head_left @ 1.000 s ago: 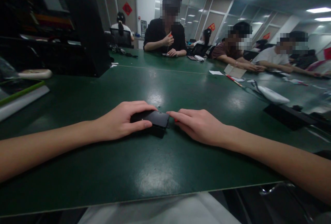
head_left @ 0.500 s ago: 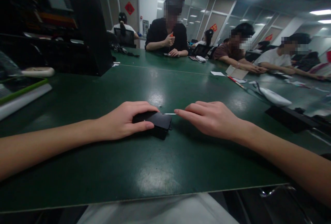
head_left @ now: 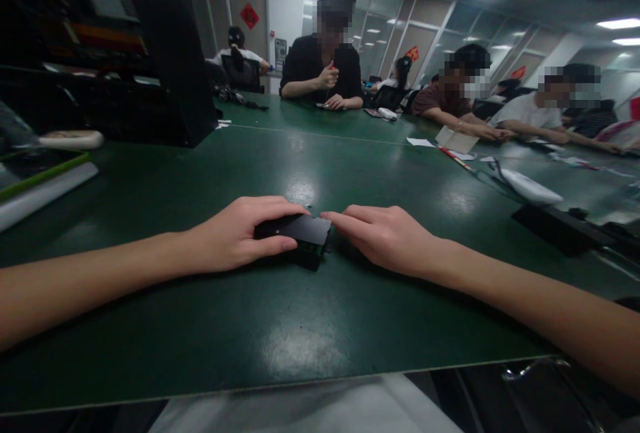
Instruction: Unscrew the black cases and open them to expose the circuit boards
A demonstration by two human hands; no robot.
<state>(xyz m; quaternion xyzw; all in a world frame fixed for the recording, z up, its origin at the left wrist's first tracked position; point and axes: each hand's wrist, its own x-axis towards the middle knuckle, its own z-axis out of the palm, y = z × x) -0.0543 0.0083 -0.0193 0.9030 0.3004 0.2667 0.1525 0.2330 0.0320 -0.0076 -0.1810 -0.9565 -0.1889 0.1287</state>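
Observation:
Near the middle of the table, a flat black rectangular case (head_left: 309,232) has its upper plate sitting askew over the lower part, with a dark gap showing at the near right side. My left hand (head_left: 245,233) grips its left end, thumb on the near side and fingers along the far side. At the case's right end, my right hand (head_left: 387,233) has its fingers pressed together, the index fingertip touching the far right corner. Whatever is between these fingers is hidden.
The green table (head_left: 200,326) ends just before my lap. A black frame (head_left: 165,53) stands at back left, beside a green-rimmed tray (head_left: 45,176). To the right lie a white pouch (head_left: 530,185) and a black box (head_left: 557,230). Several people sit across; one person (head_left: 323,73) faces me.
My right hand has moved left up to the case. The thin whitish rod or strip that showed between its fingertip and the case is out of sight now. My left hand stays put.

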